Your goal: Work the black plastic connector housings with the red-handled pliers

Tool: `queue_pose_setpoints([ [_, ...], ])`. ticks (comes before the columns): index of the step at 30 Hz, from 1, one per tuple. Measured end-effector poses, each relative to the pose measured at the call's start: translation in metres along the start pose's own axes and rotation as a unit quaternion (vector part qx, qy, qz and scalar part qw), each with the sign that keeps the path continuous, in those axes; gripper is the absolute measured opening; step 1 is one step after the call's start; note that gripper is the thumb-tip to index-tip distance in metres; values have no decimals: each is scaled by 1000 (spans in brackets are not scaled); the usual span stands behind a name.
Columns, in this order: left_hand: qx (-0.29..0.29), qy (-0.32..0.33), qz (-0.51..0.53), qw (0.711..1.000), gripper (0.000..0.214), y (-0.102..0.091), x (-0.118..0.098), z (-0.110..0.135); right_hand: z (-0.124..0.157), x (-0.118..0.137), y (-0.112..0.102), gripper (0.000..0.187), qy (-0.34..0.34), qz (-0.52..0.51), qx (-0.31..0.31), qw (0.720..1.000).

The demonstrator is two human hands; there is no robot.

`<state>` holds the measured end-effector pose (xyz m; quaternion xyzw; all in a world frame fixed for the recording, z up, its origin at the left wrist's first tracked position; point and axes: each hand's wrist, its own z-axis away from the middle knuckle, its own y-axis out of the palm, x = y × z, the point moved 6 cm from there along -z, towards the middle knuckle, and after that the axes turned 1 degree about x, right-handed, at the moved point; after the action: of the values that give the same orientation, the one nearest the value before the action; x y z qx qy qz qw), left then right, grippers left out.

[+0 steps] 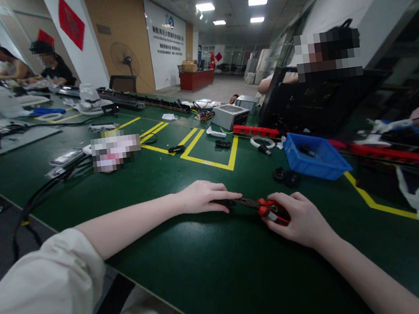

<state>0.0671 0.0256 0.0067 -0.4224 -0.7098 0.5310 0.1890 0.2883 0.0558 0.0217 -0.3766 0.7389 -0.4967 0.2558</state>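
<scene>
My right hand is wrapped round the red and black handles of a pair of pliers, whose long jaws point left. At the jaw tips is a small black piece, which my left hand pinches between thumb and fingers. Its exact kind is too small and too covered to make out. Both hands are just above the green tabletop, near its front edge. Black coiled cables lie beyond my right hand.
A blue tray with a black item inside stands at the right. Small black parts lie by the yellow tape lines. Further back are a grey metal power supply box and a white cable. People sit at the far left and across the table.
</scene>
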Motion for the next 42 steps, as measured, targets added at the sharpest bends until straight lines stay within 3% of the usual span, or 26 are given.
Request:
queue_pose_setpoints([
  [22,16,-27,69,997,45,2,5,-2,4,5,-9,43,-35,55,-77,995],
  [36,37,-35,100,994,44,1,3,-3,3,5,-6,37,-28,36,-48,998],
  [42,20,-15,99,995,37,0,2,-4,2,3,-4,37,-22,33,-25,999],
])
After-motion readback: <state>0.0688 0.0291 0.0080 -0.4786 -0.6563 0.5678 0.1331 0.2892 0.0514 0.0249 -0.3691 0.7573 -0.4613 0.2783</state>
